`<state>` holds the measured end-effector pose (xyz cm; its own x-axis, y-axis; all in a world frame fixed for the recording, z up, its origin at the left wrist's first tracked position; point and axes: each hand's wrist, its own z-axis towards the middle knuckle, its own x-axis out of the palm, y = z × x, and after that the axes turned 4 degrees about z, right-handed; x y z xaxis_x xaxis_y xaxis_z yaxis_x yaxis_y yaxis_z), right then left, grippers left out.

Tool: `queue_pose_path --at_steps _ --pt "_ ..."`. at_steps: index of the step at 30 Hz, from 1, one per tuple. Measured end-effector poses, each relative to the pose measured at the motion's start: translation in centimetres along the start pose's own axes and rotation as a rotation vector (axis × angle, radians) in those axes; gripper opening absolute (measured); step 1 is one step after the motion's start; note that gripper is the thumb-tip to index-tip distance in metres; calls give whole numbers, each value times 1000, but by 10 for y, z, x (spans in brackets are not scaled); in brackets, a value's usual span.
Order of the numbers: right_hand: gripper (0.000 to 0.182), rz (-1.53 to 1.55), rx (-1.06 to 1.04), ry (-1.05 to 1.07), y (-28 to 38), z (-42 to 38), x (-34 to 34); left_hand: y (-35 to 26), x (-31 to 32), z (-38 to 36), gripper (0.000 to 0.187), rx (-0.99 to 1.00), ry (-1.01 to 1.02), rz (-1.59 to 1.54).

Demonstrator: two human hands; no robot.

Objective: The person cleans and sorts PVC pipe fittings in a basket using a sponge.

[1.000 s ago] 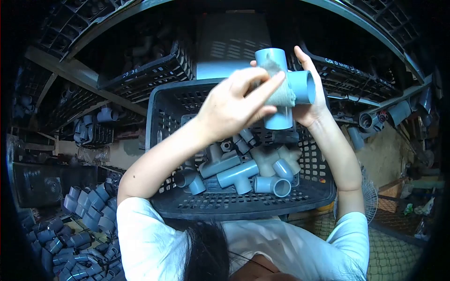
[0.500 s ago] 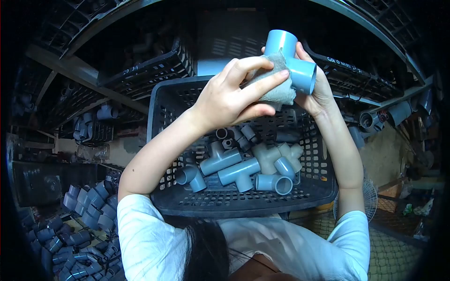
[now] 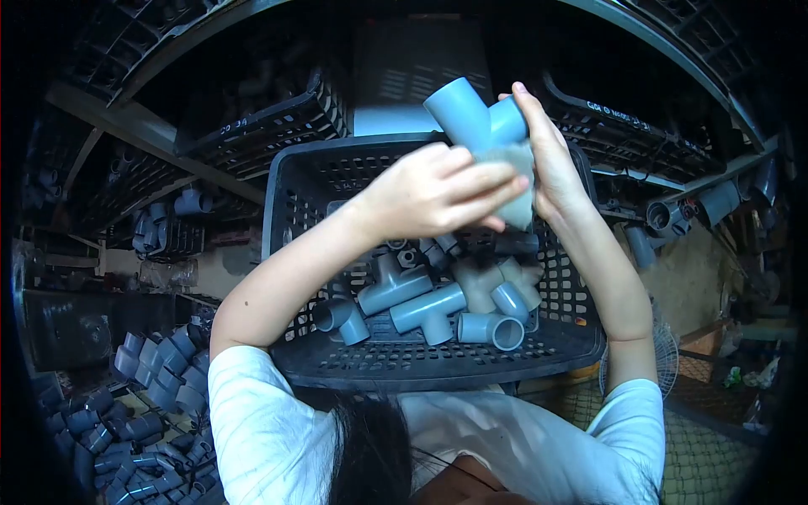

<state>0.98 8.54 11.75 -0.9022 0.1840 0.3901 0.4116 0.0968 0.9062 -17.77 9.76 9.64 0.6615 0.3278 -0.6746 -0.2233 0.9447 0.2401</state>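
Note:
Above the far part of a black plastic basket (image 3: 438,374), my right hand (image 3: 551,160) grips a blue-grey pipe tee (image 3: 467,118) from its right side. My left hand (image 3: 446,189) is closed on a grey-green cloth (image 3: 518,189), which is pressed against the tee's lower part. Fingers and cloth hide that part of the tee. Below them in the basket lie a grey tee (image 3: 431,313), another tee (image 3: 396,286), an elbow (image 3: 342,320), a short elbow-like fitting (image 3: 491,331) and some whitish fittings (image 3: 480,282).
Heaps of grey pipe fittings (image 3: 143,429) lie at lower left. Black crates (image 3: 252,126) stand on racks at the far left, with another crate (image 3: 627,135) at the far right. A fan guard (image 3: 665,362) is beside my right elbow, and more fittings (image 3: 669,219) are at right.
The tee has turned and tilted left, its open end now pointing up-left. Both hands have moved slightly nearer my body, and the cloth has shifted down along the tee.

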Motion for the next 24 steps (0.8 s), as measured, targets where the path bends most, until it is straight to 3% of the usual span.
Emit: queue_pose_path --at_steps 4,6,8,10,12,14,17,20,21,24 --pt "52 -59 -85 54 -4 2 -5 28 -5 8 51 -324 -208 123" --pt "56 -25 17 20 0 -1 -3 20 -7 5 55 -393 -183 89" --pt "56 38 47 26 -1 1 -4 8 4 0 56 -174 -200 18" --pt "61 -1 55 38 2 -2 -4 -9 -8 9 50 -51 -30 -102" --pt "62 4 63 85 0 0 -6 1 -1 13 49 -39 -204 -44" --pt "58 60 120 95 -4 0 -9 20 -4 11 55 -155 -270 65" --pt "53 183 194 93 -2 -2 -5 12 -9 6 60 -349 -193 94" --pt "55 291 287 157 0 -3 -8 -20 -6 5 50 -147 -109 -42" --pt "58 229 331 231 2 -4 -9 -22 -10 14 42 -50 -130 39" --pt "57 274 386 364 -4 0 -13 0 -10 14 50 -26 -192 4"
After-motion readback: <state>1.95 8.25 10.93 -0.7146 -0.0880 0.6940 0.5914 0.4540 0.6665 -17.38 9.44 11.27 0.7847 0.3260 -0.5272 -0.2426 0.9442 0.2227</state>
